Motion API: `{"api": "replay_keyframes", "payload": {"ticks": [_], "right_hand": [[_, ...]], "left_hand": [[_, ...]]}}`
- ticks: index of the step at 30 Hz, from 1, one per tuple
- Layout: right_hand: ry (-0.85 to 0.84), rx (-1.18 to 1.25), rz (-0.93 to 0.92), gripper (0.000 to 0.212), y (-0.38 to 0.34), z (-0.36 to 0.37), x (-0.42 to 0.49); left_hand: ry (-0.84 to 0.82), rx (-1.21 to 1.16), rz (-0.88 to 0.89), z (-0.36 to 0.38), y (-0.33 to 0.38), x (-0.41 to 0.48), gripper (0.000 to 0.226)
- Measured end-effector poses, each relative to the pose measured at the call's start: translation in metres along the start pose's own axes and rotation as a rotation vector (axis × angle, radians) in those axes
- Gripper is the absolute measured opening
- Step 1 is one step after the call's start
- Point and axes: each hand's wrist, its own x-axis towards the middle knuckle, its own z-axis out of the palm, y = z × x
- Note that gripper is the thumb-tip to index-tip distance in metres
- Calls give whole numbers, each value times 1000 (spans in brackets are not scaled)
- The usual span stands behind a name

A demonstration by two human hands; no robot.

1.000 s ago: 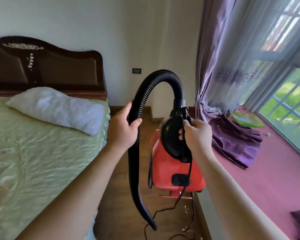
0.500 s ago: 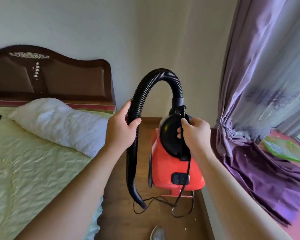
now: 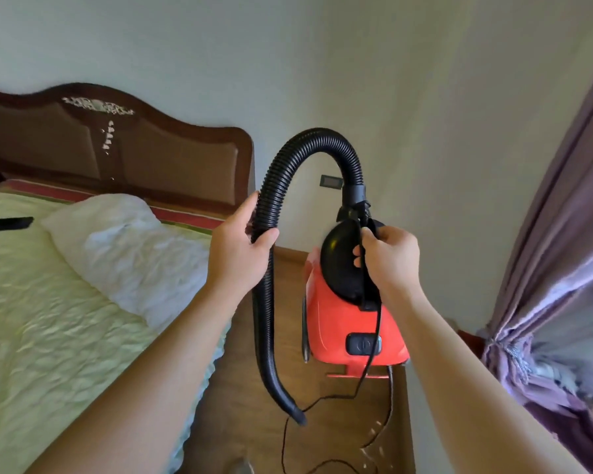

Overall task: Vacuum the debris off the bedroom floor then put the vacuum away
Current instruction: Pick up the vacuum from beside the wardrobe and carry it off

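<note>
A small red vacuum (image 3: 336,323) with a black top hangs in the air over the wooden floor (image 3: 329,425). My right hand (image 3: 389,258) is closed on its black handle, with the power cord caught in the same grip. A ribbed black hose (image 3: 274,186) arches up from the vacuum's top and comes down on the left. My left hand (image 3: 238,254) grips it partway down. The hose nozzle (image 3: 297,413) dangles just above the floor. The black cord (image 3: 374,357) trails down to the floor in loops. A few pale bits of debris (image 3: 372,434) lie by the wall.
A bed (image 3: 48,323) with a pale green cover, a white pillow (image 3: 124,248) and a dark wooden headboard (image 3: 124,145) fills the left. A black phone (image 3: 10,223) lies on it. Purple curtains (image 3: 562,254) hang at the right. A wall socket (image 3: 331,182) is behind the hose.
My view has swung left: the window and pink sill have gone out of sight and more of the bed shows. Both hands keep their grip and the vacuum stays lifted.
</note>
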Motion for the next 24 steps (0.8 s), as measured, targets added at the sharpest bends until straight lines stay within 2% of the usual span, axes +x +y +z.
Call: {"api": "replay_keyframes", "payload": {"ticks": [12,24], "right_hand": [[-35,-20,-2,27,-9,89,170],[-160,-13,-49,28,-34,155,308]], "left_hand": [[22,-57,13,56,-65,168,64],[113,49,47,78,-84,290,66]]}}
